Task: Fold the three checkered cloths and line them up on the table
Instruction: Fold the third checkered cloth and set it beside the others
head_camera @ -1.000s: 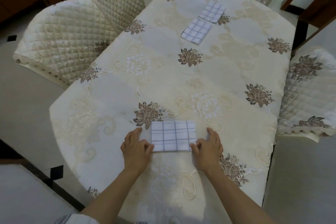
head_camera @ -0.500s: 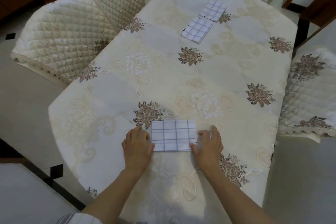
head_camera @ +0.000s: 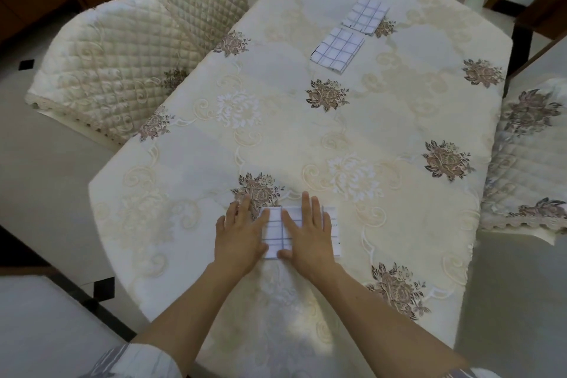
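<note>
Palm down, the right hand [head_camera: 306, 233] lies flat on the near folded cloth [head_camera: 275, 232], fingers straight and slightly spread, gripping nothing. On my feed the left hand [head_camera: 241, 233] is just as flat and relaxed. It rests mostly on the tablecloth just left of that cloth, and its thumb side touches the cloth's left edge. The table [head_camera: 399, 101], draped in cream fabric with brown flower motifs, fills most of what I see. Quilted chairs stand round it: a left chair [head_camera: 107, 70] and a right chair [head_camera: 537, 147]. Well apart from the hands, toward the far end, the middle cloth [head_camera: 337, 50] and the far cloth [head_camera: 365, 15] lie folded just beside each other. The near cloth sits close to the table's near edge.
</note>
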`<control>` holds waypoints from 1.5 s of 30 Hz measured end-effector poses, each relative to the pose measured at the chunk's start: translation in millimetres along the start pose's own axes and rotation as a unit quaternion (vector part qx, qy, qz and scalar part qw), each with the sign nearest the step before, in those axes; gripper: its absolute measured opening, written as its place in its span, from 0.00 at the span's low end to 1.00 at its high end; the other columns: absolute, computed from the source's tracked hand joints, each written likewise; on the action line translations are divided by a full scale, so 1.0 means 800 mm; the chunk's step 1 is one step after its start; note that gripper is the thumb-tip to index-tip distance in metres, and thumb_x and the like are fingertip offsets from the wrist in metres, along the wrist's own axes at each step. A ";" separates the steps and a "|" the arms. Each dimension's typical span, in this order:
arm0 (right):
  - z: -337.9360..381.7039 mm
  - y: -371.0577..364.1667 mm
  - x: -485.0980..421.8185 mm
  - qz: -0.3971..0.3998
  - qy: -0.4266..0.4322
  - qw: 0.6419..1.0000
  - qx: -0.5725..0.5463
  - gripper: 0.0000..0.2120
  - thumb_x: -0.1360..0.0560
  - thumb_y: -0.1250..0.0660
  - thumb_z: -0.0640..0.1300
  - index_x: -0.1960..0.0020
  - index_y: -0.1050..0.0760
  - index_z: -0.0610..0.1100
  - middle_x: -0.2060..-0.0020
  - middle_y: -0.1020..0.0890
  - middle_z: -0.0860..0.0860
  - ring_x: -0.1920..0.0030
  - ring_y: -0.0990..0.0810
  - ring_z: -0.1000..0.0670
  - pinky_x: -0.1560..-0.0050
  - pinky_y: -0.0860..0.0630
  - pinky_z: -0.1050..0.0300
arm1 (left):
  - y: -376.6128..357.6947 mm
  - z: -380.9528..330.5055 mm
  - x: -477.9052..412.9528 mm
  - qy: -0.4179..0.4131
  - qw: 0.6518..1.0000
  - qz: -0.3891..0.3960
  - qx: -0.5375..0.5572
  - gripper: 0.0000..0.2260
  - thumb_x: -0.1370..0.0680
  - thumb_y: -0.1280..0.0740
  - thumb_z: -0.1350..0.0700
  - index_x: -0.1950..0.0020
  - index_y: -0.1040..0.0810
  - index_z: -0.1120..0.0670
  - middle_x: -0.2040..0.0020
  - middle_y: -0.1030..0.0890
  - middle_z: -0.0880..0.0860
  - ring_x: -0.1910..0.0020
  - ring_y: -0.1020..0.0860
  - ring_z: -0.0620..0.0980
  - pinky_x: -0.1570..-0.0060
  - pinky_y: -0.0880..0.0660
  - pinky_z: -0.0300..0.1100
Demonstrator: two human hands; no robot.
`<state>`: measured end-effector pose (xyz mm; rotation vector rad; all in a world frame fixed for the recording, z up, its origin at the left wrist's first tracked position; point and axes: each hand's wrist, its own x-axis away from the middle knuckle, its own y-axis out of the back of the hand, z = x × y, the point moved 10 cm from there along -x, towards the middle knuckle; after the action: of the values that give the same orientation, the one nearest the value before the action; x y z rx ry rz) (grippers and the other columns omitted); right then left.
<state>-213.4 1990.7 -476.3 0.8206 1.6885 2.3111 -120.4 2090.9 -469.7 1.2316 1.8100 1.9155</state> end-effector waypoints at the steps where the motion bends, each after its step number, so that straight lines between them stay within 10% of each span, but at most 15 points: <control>1: 0.000 -0.001 -0.002 0.006 -0.001 1.000 0.006 0.45 0.29 0.33 0.64 0.21 0.54 0.55 0.26 0.72 0.42 0.26 0.73 0.39 0.26 0.63 0.38 | 0.000 0.001 -0.001 0.000 1.000 0.006 -0.005 0.36 0.26 0.32 0.40 0.22 0.47 0.39 0.20 0.59 0.53 0.22 0.57 0.58 0.26 0.46 0.57; 17: -0.131 0.008 0.033 0.037 -0.104 0.994 0.028 0.47 0.33 0.35 0.72 0.24 0.58 0.64 0.25 0.68 0.41 0.25 0.68 0.37 0.27 0.57 0.37 | 0.004 0.014 0.000 -0.015 0.998 0.045 -0.037 0.48 0.33 0.32 0.29 0.22 0.55 0.39 0.20 0.61 0.55 0.22 0.57 0.60 0.27 0.46 0.58; 32: -0.090 0.018 0.042 0.022 -0.057 0.998 0.020 0.42 0.30 0.32 0.62 0.23 0.49 0.58 0.26 0.71 0.41 0.26 0.71 0.38 0.26 0.60 0.38 | 0.006 -0.053 0.016 -0.181 0.975 -0.022 -0.124 0.34 0.34 0.28 0.44 0.32 0.30 0.56 0.20 0.50 0.56 0.22 0.52 0.58 0.26 0.48 0.58; 45: -0.090 0.006 0.050 0.064 -0.098 0.993 0.008 0.51 0.36 0.28 0.67 0.23 0.54 0.58 0.26 0.70 0.40 0.26 0.71 0.37 0.27 0.61 0.37 | -0.004 -0.084 0.027 -0.150 0.954 0.014 -0.261 0.36 0.25 0.38 0.52 0.22 0.49 0.63 0.21 0.60 0.64 0.22 0.60 0.63 0.29 0.58 0.67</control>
<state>-283.0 1946.9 -473.8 1.1513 1.6163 2.2120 -181.4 2058.2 -456.3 1.2660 1.0475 1.9162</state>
